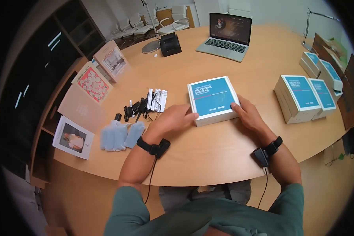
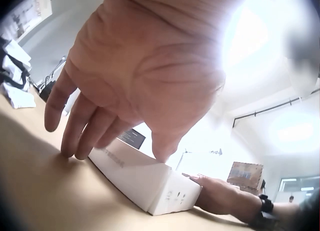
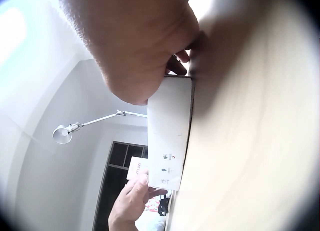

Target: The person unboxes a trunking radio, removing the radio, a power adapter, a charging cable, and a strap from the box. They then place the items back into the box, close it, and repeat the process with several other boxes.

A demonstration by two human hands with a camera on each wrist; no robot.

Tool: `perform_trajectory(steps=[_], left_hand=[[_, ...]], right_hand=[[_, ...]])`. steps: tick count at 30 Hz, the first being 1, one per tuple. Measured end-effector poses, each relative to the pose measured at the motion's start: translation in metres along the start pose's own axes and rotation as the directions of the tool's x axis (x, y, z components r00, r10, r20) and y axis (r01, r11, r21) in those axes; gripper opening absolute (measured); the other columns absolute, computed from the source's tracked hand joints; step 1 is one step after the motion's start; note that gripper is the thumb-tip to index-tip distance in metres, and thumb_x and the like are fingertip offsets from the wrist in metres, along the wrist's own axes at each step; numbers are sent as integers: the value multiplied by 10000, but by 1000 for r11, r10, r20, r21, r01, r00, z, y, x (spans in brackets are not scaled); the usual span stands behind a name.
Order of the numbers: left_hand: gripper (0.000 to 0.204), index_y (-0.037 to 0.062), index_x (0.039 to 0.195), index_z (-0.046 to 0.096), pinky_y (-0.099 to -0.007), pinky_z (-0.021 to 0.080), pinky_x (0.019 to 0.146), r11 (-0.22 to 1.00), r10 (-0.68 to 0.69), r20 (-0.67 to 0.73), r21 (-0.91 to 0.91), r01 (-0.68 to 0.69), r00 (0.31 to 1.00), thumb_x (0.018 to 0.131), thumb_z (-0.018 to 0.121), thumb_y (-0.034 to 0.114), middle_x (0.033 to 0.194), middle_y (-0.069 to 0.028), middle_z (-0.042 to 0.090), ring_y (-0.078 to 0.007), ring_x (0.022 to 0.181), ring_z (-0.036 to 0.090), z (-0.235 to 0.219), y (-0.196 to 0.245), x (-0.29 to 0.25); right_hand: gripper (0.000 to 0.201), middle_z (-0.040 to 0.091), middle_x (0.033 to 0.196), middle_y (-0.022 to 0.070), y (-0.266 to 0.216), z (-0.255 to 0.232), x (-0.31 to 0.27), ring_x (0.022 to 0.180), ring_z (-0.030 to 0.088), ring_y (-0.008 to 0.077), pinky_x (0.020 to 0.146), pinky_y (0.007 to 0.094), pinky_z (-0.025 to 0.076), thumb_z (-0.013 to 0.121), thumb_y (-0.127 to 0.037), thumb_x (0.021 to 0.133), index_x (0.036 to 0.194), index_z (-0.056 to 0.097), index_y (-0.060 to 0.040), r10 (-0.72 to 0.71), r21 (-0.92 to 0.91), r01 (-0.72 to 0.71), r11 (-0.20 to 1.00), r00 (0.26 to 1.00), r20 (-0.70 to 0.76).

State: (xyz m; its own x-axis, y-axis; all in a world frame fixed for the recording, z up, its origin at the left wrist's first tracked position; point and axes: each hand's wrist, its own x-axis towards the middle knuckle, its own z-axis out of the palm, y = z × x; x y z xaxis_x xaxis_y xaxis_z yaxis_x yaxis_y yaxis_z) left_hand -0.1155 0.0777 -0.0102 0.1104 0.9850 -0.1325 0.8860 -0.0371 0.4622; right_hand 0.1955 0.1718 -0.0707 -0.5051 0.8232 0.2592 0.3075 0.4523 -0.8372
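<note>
A white box with a blue printed lid (image 1: 213, 96) sits flat on the table, between both hands in the head view. At its left side is my left hand (image 1: 177, 118), thumb at the near corner of the lid. The left wrist view shows the fingers of that hand reaching down along the white side (image 2: 132, 177), their tips near the tabletop. My right hand (image 1: 249, 113) grips the right side, its thumb on the lid's edge. Small printed symbols mark the near side (image 3: 170, 136) in the right wrist view, where the right fingers are mostly hidden.
Similar boxes (image 1: 297, 98) stand stacked at the right. Black cables (image 1: 137, 109), white packets (image 1: 157, 100) and pale blue pouches (image 1: 115, 135) lie to the left. Books (image 1: 92, 82) stand along the left edge. Farther back are an open laptop (image 1: 228, 37) and a black device (image 1: 170, 44).
</note>
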Motion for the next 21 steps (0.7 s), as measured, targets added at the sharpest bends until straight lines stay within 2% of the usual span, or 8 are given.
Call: perform_trajectory(steps=[5, 6, 7, 9, 12, 15, 19, 21], left_hand=[[642, 13, 1531, 503, -495, 547, 1007, 990, 82, 47, -121, -76, 995, 1067, 710, 404, 1246, -305, 748, -471, 1147, 716, 7, -11, 5], [709, 3, 1576, 448, -494, 546, 1029, 983, 106, 7, -154, -104, 994, 1049, 730, 385, 1279, -306, 740, -475, 1193, 712, 0, -3, -1], [709, 3, 1576, 448, -494, 546, 1029, 980, 106, -1, -169, -104, 994, 1049, 730, 385, 1279, -306, 740, -475, 1193, 712, -3, -4, -3], [764, 6, 1608, 406, -495, 546, 1049, 963, 188, -107, -177, -205, 976, 1031, 750, 369, 1309, -307, 731, -486, 1233, 702, -6, -6, -5], [747, 9, 1600, 420, -490, 543, 1066, 974, 142, -90, -164, -155, 986, 1027, 754, 355, 1333, -308, 722, -493, 1250, 694, -4, -7, -6], [714, 2, 1577, 450, -491, 545, 1054, 986, 86, -90, -136, -98, 992, 1037, 740, 368, 1325, -309, 725, -495, 1229, 700, -1, -8, -7], [632, 1, 1511, 534, -490, 552, 1022, 982, 107, -102, -146, -121, 989, 1052, 718, 395, 1278, -292, 746, -490, 1182, 714, -7, -6, -11], [598, 8, 1478, 570, -491, 556, 1009, 982, 129, -84, -128, -139, 988, 1047, 724, 393, 1245, -283, 758, -487, 1162, 719, -10, -2, -14]], right_hand=[[510, 655, 1514, 143, -9, 12, -6, 1307, 656, 294, 1136, 419, 488, 536, -314, 1182, 1599, 513, -22, -53, 133, 64, 989, 994, -91], [537, 626, 1529, 110, -1, 20, -2, 1261, 665, 245, 1100, 363, 511, 581, -281, 1165, 1630, 481, -33, 60, 413, 2, 911, 989, -136], [537, 626, 1529, 110, 4, 18, 0, 1261, 665, 245, 1100, 363, 511, 581, -281, 1165, 1630, 481, -33, 59, 400, -3, 916, 990, -126], [592, 663, 1421, 106, 13, 9, 0, 1210, 666, 162, 1025, 290, 534, 630, -226, 1135, 1660, 438, -32, 398, 629, -341, 699, 916, 54], [680, 672, 1347, 98, 29, 6, 7, 1185, 674, 124, 950, 245, 543, 665, -175, 1108, 1697, 360, -22, 268, 693, -309, 651, 948, 171], [763, 671, 1350, 116, 10, 2, 4, 1175, 689, 155, 931, 289, 567, 665, -166, 1103, 1736, 259, -36, 264, 784, -289, 549, 950, 166], [800, 661, 1402, 140, -7, 6, -1, 1204, 699, 185, 940, 330, 591, 665, -172, 1100, 1751, 214, -59, 398, 712, -305, 632, 916, 38], [858, 662, 1424, 161, 2, 1, 3, 1213, 712, 213, 943, 387, 606, 669, -197, 1097, 1770, 148, -88, 413, 806, -319, 499, 905, 102]])
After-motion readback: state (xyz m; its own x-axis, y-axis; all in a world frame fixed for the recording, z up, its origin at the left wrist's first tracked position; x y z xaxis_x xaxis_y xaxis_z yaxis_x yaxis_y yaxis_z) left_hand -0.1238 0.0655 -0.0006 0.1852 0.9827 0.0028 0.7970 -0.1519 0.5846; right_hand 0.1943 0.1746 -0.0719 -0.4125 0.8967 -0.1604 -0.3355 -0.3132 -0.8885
